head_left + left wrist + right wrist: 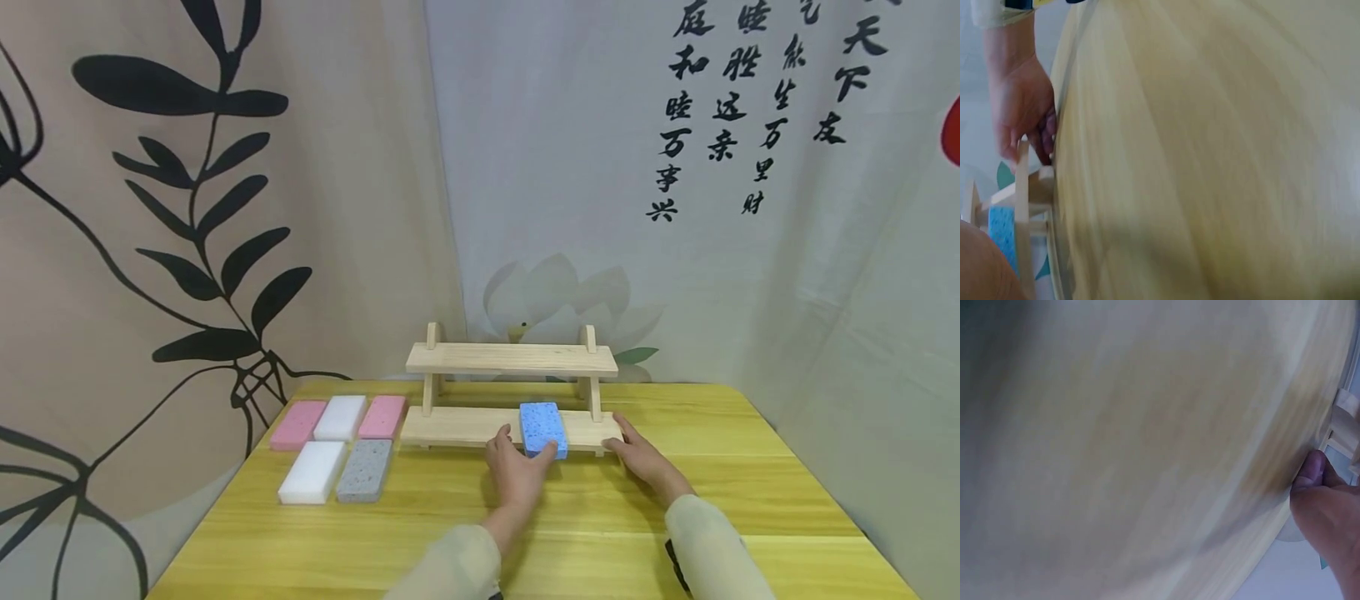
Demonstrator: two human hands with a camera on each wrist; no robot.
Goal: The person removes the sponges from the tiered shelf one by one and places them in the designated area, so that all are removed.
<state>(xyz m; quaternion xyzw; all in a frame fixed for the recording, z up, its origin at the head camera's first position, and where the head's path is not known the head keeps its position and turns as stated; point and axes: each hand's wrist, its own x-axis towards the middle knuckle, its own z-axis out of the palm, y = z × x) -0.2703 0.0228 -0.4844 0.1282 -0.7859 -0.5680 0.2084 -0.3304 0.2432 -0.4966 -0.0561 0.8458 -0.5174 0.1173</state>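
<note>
A blue speckled sponge [543, 427] lies on the lower board of a two-tier wooden rack [465, 423], its front end at the board's front edge. My left hand [517, 479] is in front of it, thumb touching the sponge's near edge and the other fingers spread to its left. In the head view, my right hand [645, 460] grips the right end of the lower board, thumb in front and fingers over the end. The left wrist view also shows the sponge [1002, 234] and the right hand [1025, 109] at the board's end.
Left of the rack lie two pink sponges [298, 425] [382, 417], two white sponges [341, 417] [312, 472] and a grey sponge [365, 471] in two rows on the wooden table [300, 550]. A printed curtain [525, 167] hangs behind the table.
</note>
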